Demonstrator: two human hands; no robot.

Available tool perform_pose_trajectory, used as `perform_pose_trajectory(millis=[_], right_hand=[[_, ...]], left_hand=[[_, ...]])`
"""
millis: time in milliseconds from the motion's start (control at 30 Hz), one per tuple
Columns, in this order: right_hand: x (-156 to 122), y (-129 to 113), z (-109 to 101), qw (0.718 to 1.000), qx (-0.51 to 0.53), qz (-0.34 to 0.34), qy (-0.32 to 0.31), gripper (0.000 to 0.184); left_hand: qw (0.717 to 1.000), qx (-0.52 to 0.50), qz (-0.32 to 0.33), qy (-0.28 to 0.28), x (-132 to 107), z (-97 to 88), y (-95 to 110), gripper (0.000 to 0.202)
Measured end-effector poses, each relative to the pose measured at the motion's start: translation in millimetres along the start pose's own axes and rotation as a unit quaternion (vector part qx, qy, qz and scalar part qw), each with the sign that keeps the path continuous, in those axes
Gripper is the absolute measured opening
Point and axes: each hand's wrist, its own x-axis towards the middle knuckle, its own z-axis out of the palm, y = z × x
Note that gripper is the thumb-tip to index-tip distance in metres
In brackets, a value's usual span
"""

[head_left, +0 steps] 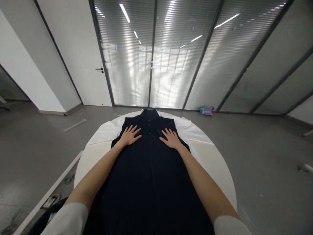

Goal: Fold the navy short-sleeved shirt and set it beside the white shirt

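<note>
Navy garment (150, 169) lies front up on round table (90, 156), collar (149, 114) at far edge, white cloth (107, 132) showing at both sides. Our left hand (129, 135) and right hand (170, 138) rest palms down on upper front, fingers spread, gripping nothing. We judge fabric soft, limp, fairly light, not fragile, prone to creasing; shoulders or side edges seem best holds. Tabletop pale, looks smooth. Around us: grey floor (256, 147), white door (70, 49), glass wall (171, 75), bright bundle (207, 111) at its foot.
</note>
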Motion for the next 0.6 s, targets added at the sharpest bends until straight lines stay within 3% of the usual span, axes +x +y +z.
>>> perform_pose_trajectory(millis=[100,167,267,367,600], right_hand=[[10,-2,-10,1.000,0.013,0.005,-0.010,0.081],[29,-7,-25,0.999,0.038,0.014,0.000,0.066],[70,-21,-51,0.993,0.108,0.006,0.039,0.038],[116,-35,-67,0.988,0.147,-0.012,0.053,0.033],[179,-37,-49,0.989,0.128,0.042,0.067,0.035]], left_hand=[[1.000,0.002,0.002,0.000,1,0.8,-2,0.069],[1.000,-0.001,0.000,-0.001,2,2.0,-3,0.068],[1.000,-0.011,0.001,0.006,3,4.1,-4,0.068],[1.000,-0.022,0.007,0.015,3,5.0,-5,0.068],[0.999,-0.041,0.010,0.027,1,3.3,-5,0.065]])
